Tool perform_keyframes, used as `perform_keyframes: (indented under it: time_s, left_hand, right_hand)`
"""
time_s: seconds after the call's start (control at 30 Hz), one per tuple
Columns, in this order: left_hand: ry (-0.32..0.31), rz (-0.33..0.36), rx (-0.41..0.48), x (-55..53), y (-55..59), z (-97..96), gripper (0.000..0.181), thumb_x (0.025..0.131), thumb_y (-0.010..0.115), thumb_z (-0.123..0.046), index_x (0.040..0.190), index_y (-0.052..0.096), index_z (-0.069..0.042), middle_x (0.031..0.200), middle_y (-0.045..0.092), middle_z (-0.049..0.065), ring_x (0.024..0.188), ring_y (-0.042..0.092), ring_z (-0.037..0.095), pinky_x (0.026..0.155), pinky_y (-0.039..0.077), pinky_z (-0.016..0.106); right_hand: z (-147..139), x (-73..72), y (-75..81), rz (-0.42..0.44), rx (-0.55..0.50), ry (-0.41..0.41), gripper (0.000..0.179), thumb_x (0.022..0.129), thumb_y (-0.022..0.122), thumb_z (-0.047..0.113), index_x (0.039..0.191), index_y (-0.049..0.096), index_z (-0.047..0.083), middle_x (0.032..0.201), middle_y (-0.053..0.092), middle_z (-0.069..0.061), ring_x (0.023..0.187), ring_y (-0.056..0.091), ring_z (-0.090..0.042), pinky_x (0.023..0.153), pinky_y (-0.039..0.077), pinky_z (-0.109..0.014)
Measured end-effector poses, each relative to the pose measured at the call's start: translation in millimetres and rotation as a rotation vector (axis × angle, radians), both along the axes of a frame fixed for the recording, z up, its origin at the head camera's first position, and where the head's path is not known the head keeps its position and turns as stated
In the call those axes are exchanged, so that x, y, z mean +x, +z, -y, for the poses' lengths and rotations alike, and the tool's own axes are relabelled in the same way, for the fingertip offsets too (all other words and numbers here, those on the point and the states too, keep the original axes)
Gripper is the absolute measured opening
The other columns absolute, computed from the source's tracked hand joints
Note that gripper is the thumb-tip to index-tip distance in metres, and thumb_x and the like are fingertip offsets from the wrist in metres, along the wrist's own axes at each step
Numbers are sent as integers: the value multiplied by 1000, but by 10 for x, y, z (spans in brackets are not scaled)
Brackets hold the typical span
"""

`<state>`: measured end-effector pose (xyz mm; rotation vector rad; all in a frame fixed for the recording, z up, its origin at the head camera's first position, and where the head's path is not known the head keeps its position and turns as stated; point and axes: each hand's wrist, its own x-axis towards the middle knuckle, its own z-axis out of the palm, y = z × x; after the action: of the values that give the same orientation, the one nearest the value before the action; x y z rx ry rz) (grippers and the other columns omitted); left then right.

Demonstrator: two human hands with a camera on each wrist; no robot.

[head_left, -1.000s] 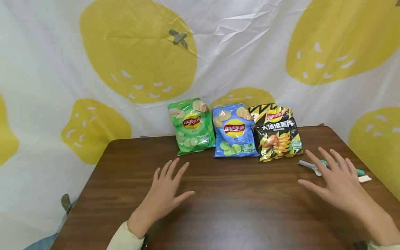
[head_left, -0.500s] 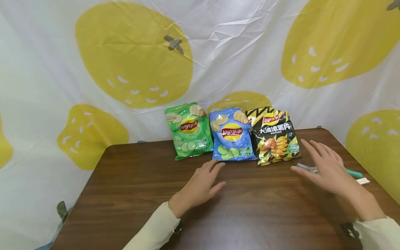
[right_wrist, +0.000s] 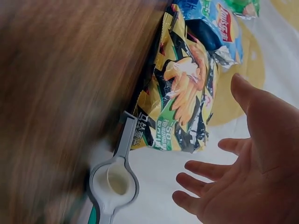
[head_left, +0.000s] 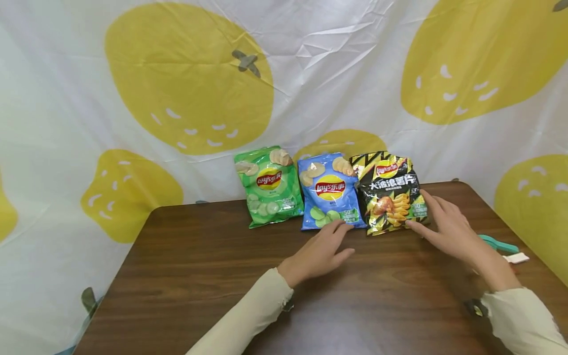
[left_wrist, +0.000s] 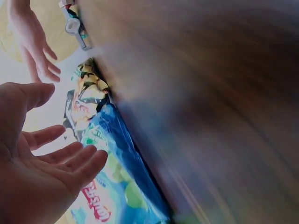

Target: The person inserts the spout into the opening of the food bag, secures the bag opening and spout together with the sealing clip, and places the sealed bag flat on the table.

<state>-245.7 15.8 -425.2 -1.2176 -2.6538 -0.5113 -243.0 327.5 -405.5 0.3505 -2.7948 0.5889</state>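
Observation:
Three chip bags lean in a row against the cloth at the back of the table: a green bag (head_left: 270,190), a blue bag (head_left: 330,192) and a black-and-yellow bag (head_left: 390,197). My left hand (head_left: 317,254) is in front of the blue bag, fingertips overlapping its bottom edge in the head view. The right hand (head_left: 448,227) is at the right side of the black-and-yellow bag, fingers spread and slightly bent. In the right wrist view its palm (right_wrist: 261,158) faces the black-and-yellow bag (right_wrist: 182,88) with nothing held.
Right of the bags lies a grey hand-squeezer-like tool with a round cup (right_wrist: 114,184), mostly hidden by the right hand in the head view. A teal-handled item (head_left: 499,244) and a small white piece (head_left: 515,258) lie near the brown table's (head_left: 186,276) right edge.
The left hand has moved right and forward, from in front of the green bag to the blue one. My right hand has shifted left, up to the black-and-yellow bag's side.

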Motion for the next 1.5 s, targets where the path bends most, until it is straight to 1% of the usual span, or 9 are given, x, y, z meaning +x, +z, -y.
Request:
perform_keyframes:
  time_s: [0.43,0.6,0.9,1.0,1.03,1.13,1.23,1.4,1.5]
  left_hand:
    - [0,184,77,-266,8,-390,55,91,45,-41,135,34,-10,132,38,1,122,35,9,100,32,24]
    - [48,202,93,-330,2,-507,54,91,47,-38,135,34,-9,132,40,2,122,36,10,99,32,23]
    - [100,275,111,-336,-14,-780,61,89,52,-36,136,31,-3,135,40,6,124,36,12,100,31,22]
    - [166,311,108,-283,7,-866,65,87,53,-38,136,29,-2,134,40,7,123,38,12,99,33,22]
    - [195,325,104,-259,17,-884,66,87,53,-39,137,29,-2,134,40,8,122,39,13,98,34,23]
    - [262,352,134,-209,31,-923,70,85,55,-39,137,27,-2,132,42,10,120,42,16,96,36,24]
    - [285,393,222,-192,8,-925,70,84,57,-38,137,25,-4,132,41,10,120,41,17,97,36,25]
    - [252,471,379,-202,-31,-867,65,85,57,-33,136,27,-7,131,42,6,120,40,13,95,37,25]
    - [247,510,427,-212,-26,-846,65,85,56,-34,137,26,-8,131,45,6,119,42,12,92,39,25]
  right_hand:
    - [96,-300,-21,123,-82,-6,81,89,47,45,144,1,6,136,22,-35,120,23,-54,90,21,-67]
    - [86,-361,-70,143,-99,-28,81,89,45,47,143,4,3,133,27,-35,118,27,-53,89,24,-66]
    - [32,-348,-167,190,-129,-59,83,90,42,48,141,-1,-1,130,31,-37,113,35,-52,84,33,-63]
    - [15,-315,-159,196,-149,-80,83,90,42,49,141,-1,-1,124,37,-38,89,56,-43,72,43,-55]
    - [17,-301,-150,198,-150,-91,84,90,41,49,141,-1,-2,122,38,-39,87,56,-43,71,44,-54]
    - [14,-270,-127,200,-168,-116,83,89,41,49,141,3,-3,119,40,-40,83,57,-42,70,44,-54]
    - [-6,-241,-116,190,-141,-127,80,90,41,48,137,14,-10,119,41,-40,103,43,-53,78,37,-62]
    - [-92,-179,-114,157,-95,-124,60,91,44,41,118,43,-13,102,55,-33,88,53,-45,65,44,-50]
    - [-140,-147,-108,149,-93,-134,49,90,49,35,107,48,-11,93,58,-29,78,57,-37,56,45,-39]
